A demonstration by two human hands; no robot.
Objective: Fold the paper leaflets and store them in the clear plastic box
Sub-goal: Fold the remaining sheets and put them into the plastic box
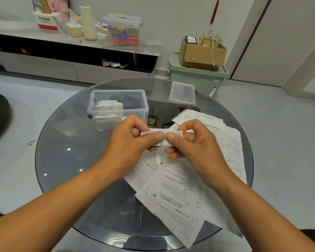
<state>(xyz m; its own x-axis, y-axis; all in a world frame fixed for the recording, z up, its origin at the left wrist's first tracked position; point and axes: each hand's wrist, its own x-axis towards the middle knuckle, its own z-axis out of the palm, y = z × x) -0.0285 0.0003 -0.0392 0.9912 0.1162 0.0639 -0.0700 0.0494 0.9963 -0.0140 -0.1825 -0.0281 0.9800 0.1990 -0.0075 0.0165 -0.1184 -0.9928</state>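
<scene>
Both my hands hold one small folded leaflet (162,133) above the round glass table (65,142). My left hand (131,139) pinches its left half between thumb and fingers. My right hand (191,140) pinches the right half, thumbs almost touching. Behind my left hand stands the clear plastic box (135,99), open, with several folded leaflets (108,110) stacked in its left part. A spread of unfolded printed leaflets (173,188) lies on the table under and right of my hands.
The box's clear lid (182,94) lies at the table's far right edge. Beyond the table are a green storage bin (195,79) with a cardboard box (202,53) on top, and a low cabinet (62,64) holding bottles and containers. Grey tiled floor surrounds the table.
</scene>
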